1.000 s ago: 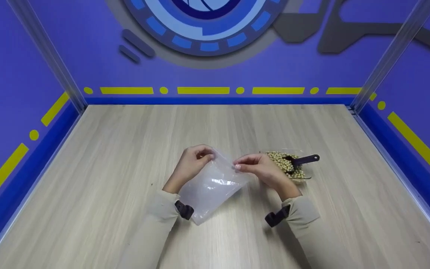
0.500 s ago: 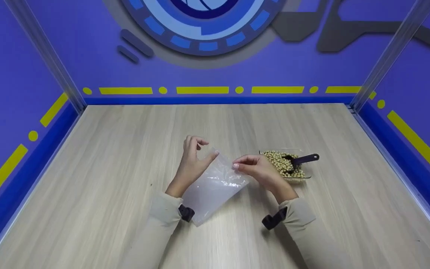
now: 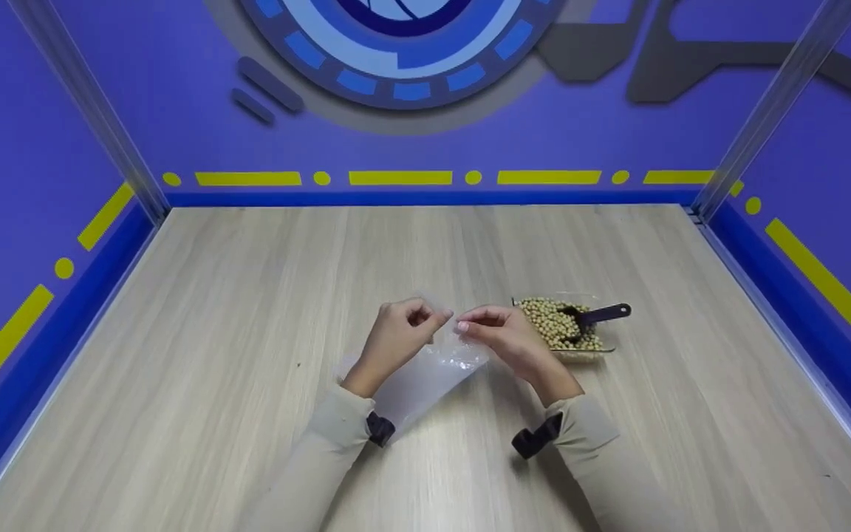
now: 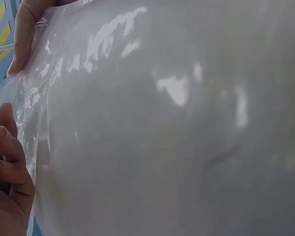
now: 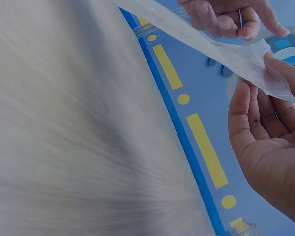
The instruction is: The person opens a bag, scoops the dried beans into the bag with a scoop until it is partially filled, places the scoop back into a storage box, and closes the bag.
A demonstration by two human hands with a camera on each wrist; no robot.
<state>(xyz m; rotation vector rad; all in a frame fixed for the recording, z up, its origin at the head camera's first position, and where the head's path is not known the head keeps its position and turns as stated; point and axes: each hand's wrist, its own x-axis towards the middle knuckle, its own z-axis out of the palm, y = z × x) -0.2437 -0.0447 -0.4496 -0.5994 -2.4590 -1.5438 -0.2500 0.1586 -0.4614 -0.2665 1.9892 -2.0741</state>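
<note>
One edge of a translucent bag (image 3: 425, 388) is pinched in the right hand (image 3: 510, 336), while the left hand (image 3: 396, 336), spread half a second ago, now curls close beside it, its own hold impossible to tell; both hands likely now serve that edge. Over the table (image 3: 248, 295), left of a clear tub (image 3: 580, 356), the bag's long axis slants from near left to far right, pinched edge facing away.

No legible text, label, brand or number in any view. Wall panel (image 3: 425, 151): graphic marks only, yellow dashes (image 3: 400, 177) and yellow dots (image 3: 473, 177); left wrist view, yellow chevrons (image 4: 0, 39).
</note>
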